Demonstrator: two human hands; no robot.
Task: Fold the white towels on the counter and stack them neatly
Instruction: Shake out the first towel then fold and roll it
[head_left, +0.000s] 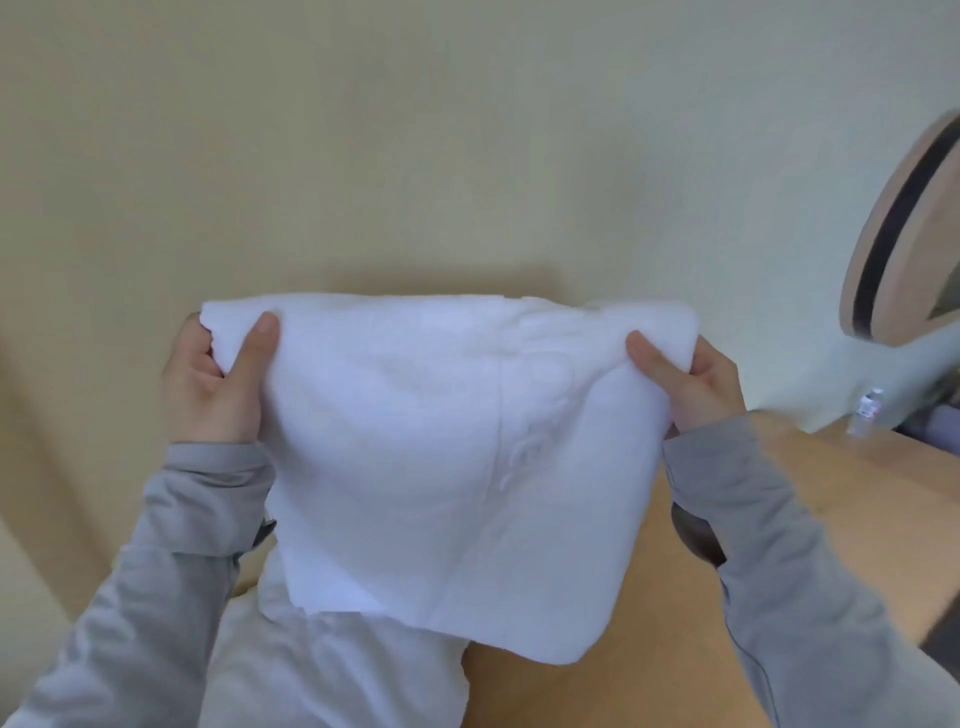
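Over the table's near-left part, towel-folding scene, itemised:

1. Table (649, 623): light wood top, running away to the right along the wall.
2. Wall (415, 130): plain cream, filling the upper view.
3. Mirror (904, 234): round, with a pale wooden frame and a dark inner band, at the table's far right end, cut off by the picture edge.
4. Water bottle (865, 410): clear, small, upright at the table's far right edge below the mirror.
5. White towel (441, 441): held up in the air above the table, hanging from its top edge, with a vertical seam or crease right of centre. It appears doubled, with a shorter layer in front.
6. Left hand (213, 384): grips the towel's top-left corner, fingers (200, 343) curled behind the cloth and thumb pressed on the front.
7. Right hand (696, 384): grips the top-right corner the same way, thumb in front and fingers wrapped behind, mostly hidden.
8. Second white towel (332, 670): lies rumpled on the table's near-left part, partly covered by the hanging one.
9. Grey sleeves (769, 545): cover both forearms.
10. Dark rounded object (696, 540): just beside the right sleeve, too blurred to identify.
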